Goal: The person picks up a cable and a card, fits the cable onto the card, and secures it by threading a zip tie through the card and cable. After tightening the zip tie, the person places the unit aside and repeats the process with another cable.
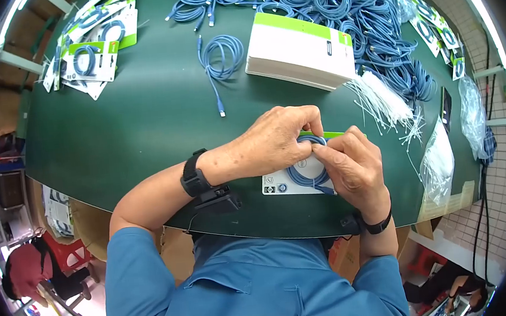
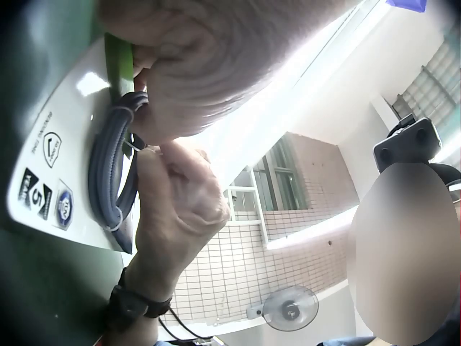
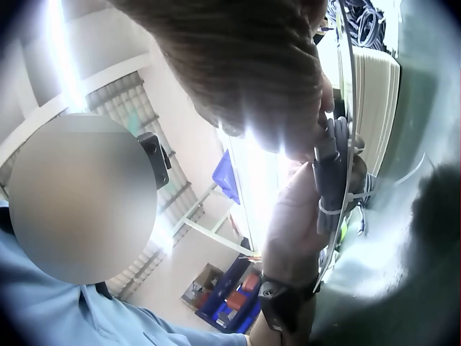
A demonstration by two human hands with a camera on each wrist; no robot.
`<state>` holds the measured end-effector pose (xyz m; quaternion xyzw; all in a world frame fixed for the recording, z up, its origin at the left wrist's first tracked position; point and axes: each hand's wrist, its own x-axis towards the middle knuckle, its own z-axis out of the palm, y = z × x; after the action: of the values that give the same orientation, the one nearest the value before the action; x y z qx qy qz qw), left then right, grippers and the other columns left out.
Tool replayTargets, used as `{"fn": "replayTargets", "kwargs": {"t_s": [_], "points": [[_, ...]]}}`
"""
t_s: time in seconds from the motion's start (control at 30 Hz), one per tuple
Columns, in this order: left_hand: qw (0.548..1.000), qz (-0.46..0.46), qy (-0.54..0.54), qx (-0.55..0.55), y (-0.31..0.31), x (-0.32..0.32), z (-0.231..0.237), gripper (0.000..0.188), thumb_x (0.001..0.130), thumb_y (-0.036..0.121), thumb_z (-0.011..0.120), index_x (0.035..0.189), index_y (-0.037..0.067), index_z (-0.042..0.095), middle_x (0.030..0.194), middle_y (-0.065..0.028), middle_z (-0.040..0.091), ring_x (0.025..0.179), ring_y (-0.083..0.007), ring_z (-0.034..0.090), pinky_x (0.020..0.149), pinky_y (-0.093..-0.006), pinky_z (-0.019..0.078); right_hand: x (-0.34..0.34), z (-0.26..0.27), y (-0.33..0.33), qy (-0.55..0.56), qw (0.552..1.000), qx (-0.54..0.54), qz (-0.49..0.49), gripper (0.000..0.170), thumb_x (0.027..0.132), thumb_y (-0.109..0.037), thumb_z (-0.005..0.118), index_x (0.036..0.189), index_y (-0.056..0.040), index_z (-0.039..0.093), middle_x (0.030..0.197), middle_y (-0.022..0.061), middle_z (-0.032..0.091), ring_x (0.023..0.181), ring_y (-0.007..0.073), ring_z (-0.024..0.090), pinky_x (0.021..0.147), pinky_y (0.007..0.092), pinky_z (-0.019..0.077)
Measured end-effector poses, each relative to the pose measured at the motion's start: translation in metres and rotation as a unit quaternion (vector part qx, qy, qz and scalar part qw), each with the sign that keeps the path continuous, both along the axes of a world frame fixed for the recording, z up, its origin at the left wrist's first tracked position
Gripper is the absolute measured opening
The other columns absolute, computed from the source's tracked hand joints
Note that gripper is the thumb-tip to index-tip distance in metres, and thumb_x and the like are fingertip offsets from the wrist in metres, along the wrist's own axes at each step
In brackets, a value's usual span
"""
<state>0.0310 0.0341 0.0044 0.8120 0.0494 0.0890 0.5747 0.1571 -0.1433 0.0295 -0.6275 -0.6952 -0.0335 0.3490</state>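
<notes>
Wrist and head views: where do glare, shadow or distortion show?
Head: fisheye distortion bows the table's edges, corners black; left wrist: glare patch on the white card; right wrist: the right hand dark against blown-out brightness, pale sheen on the table.

On the white card [image 2: 79,137] under the coiled cable, the left-wrist view shows a black badge [image 2: 32,191] bearing a large "5" and the letters "YEAR", with a blue badge [image 2: 65,204] reading "TÜV" beside it. A shield outline [image 2: 52,150] on the same card encloses a curved mark, and the fine lettering along it is too blurred to read with certainty. In the head view, the dark label [image 1: 329,48] on the white-and-green card stack [image 1: 291,43] and the print on the cable cards [image 1: 103,66] at left are too small to read.
</notes>
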Motion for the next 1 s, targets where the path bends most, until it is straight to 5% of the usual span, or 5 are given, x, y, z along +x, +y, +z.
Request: {"fn": "replayTargets", "kwargs": {"t_s": [0.13, 0.5, 0.63, 0.77, 1.0], "points": [[0.999, -0.009, 0.003, -0.032, 0.001, 0.002, -0.003, 0.021, 0.080, 0.006, 0.066, 0.099, -0.003, 0.065, 0.087, -0.0215, 0.069, 0.084, -0.0392, 0.069, 0.077, -0.0442, 0.0545, -0.005, 0.000, 0.000, -0.017, 1.000, 0.000, -0.003, 0.031, 0.068, 0.008, 0.080, 0.096, -0.0058, 0.074, 0.078, 0.0046, 0.063, 0.064, 0.0240, 0.058, 0.055, 0.0359, 0.0468], [1.000, -0.003, 0.003, 0.003, 0.004, 0.000, 0.011, 0.018, 0.081, 0.000, 0.065, 0.098, -0.004, 0.064, 0.091, -0.0141, 0.070, 0.087, -0.0195, 0.068, 0.081, -0.0347, 0.0551, -0.006, 0.004, 0.002, -0.042, 0.999, 0.005, -0.032, 0.019, 0.075, 0.002, 0.079, 0.087, -0.0066, 0.067, 0.082, 0.0055, 0.068, 0.066, 0.0232, 0.064, 0.058, 0.0358, 0.0522], [0.998, 0.022, -0.049, -0.037, 0.007, -0.002, 0.015, 0.017, 0.081, 0.001, 0.065, 0.098, -0.003, 0.067, 0.088, -0.0181, 0.071, 0.083, -0.0278, 0.069, 0.077, -0.0370, 0.0538, 0.017, 0.007, -0.007, 0.118, 0.977, 0.140, -0.105, 0.010, 0.089, 0.003, 0.075, 0.091, -0.0029, 0.068, 0.083, 0.0082, 0.071, 0.068, 0.0155, 0.066, 0.061, 0.0282, 0.0517], [0.997, 0.026, -0.068, -0.041, 0.004, -0.008, 0.034, 0.017, 0.084, -0.005, 0.062, 0.101, -0.004, 0.066, 0.090, -0.0111, 0.068, 0.085, -0.0150, 0.063, 0.079, -0.0301, 0.0520, 0.039, 0.005, -0.018, 0.372, 0.873, 0.140, -0.281, 0.001, 0.097, -0.001, 0.071, 0.097, -0.0008, 0.070, 0.088, 0.0033, 0.070, 0.076, 0.0072, 0.064, 0.067, 0.0223, 0.0509], [0.995, 0.033, -0.050, -0.085, -0.005, -0.017, 0.060, 0.019, 0.081, -0.011, 0.061, 0.099, -0.005, 0.064, 0.098, -0.0090, 0.071, 0.095, -0.0137, 0.067, 0.091, -0.0275, 0.0542, 0.035, -0.022, -0.006, 0.441, 0.898, -0.010, 0.009, 0.031, 0.098, -0.021, 0.071, 0.120, 0.0002, 0.071, 0.109, 0.0064, 0.070, 0.092, 0.0085, 0.066, 0.078, 0.0204, 0.0536]]}}
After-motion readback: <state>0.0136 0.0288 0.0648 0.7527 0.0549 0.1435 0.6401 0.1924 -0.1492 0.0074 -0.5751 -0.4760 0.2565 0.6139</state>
